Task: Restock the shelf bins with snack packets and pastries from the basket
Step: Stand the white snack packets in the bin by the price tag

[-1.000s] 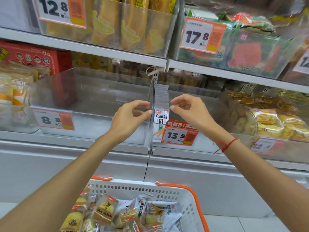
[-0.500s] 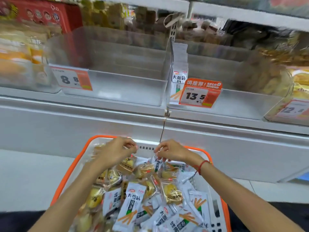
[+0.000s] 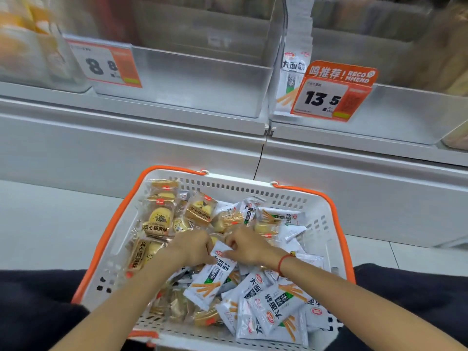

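- Head view: both your hands are down in the basket (image 3: 326,224) now, off the shelf where they were a second ago at the divider of the 13.5 bin (image 3: 417,115).
- Left hand (image 3: 195,248) and right hand (image 3: 247,245) meet over one white packet (image 3: 215,277); fingers of both are curled round its top edge, so you're gripping it from both sides.
- That packet lies on the heap in mid-basket, more white ones piled near you on the right, pastries (image 3: 158,219) stacked along the left side.
- What it means: the tidy-up at the bin looks done and you've gone back for stock. The pick is in progress, nothing lifted clear yet.
- Up top, a few matching packets stand at the left end of the 13.5 bin behind its tag (image 3: 331,93), so that's the likely home for this one.
- The 8.8 bin (image 3: 202,84) beside it shows no stock; pastries probably belong there.
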Demonstrator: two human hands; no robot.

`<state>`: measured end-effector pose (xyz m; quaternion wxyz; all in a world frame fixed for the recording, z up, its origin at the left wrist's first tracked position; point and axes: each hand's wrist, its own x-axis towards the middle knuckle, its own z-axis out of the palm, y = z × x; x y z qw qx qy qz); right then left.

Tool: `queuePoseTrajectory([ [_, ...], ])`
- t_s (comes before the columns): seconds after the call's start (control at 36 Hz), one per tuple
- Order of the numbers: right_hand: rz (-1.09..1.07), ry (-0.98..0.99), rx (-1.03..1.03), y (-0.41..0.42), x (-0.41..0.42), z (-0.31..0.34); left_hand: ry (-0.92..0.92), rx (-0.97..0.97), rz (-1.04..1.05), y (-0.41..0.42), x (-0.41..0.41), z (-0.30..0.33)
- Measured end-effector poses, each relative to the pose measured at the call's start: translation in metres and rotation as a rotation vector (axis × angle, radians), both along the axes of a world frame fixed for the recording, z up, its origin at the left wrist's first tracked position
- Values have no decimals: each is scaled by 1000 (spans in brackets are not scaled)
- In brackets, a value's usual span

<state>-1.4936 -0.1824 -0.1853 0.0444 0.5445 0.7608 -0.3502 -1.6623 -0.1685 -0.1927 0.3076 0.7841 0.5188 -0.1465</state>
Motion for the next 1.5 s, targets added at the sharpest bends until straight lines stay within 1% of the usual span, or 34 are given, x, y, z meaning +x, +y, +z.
queuePoseTrajectory([
  [0.06, -19, 81, -86, 4, 3, 4, -90, -79, 60, 3, -3, 1],
  [0.11, -56, 142, -158, 10, 7, 16, -272, -199, 172, 5, -6, 8],
  [0.17, -111, 206, -184, 19, 14, 29, -438, -285, 283, 8, -7, 20],
  [0.22, -198, 294, -170, 26, 22, 43, -556, -301, 365, 11, -8, 32],
  [0.36, -398, 471, -92, 40, 33, 72, -755, -266, 507, 22, -4, 57],
  [0.42, -422, 546, -121, 45, 34, 86, -838, -223, 559, 27, -2, 72],
  [0.47, -399, 584, -136, 49, 34, 103, -907, -94, 617, 32, -1, 87],
  [0.5, -375, 592, -111, 50, 34, 111, -948, -23, 651, 34, 1, 95],
  [0.56, -353, 599, 12, 54, 34, 124, -1040, 88, 697, 38, 2, 111],
  [0.64, -378, 623, 230, 60, 33, 141, -1180, 213, 735, 44, 3, 134],
  [0.69, -388, 626, 355, 62, 30, 154, -1236, 286, 732, 49, 7, 149],
  [0.78, -352, 617, 534, 61, 28, 182, -1259, 413, 668, 57, 15, 175],
  [0.83, -349, 599, 615, 61, 30, 202, -1234, 517, 606, 63, 20, 195],
  [0.94, -417, 609, 638, 64, 43, 243, -1089, 697, 583, 85, 28, 228],
  [1.03, -518, 632, 639, 70, 59, 273, -1022, 759, 510, 102, 40, 250],
  [1.14, -717, 603, 574, 88, 89, 306, -762, 701, 344, 122, 62, 272],
  [1.19, -793, 580, 525, 95, 102, 317, -687, 639, 280, 132, 72, 272],
  [1.28, -846, 511, 473, 108, 118, 326, -711, 559, 258, 139, 78, 264],
  [1.39, -930, 416, 471, 134, 132, 331, -738, 557, 297, 138, 77, 261],
  [1.44, -906, 394, 470, 147, 133, 329, -757, 522, 310, 139, 77, 262],
  [1.5, -825, 369, 417, 159, 132, 322, -772, 499, 316, 141, 76, 263],
])
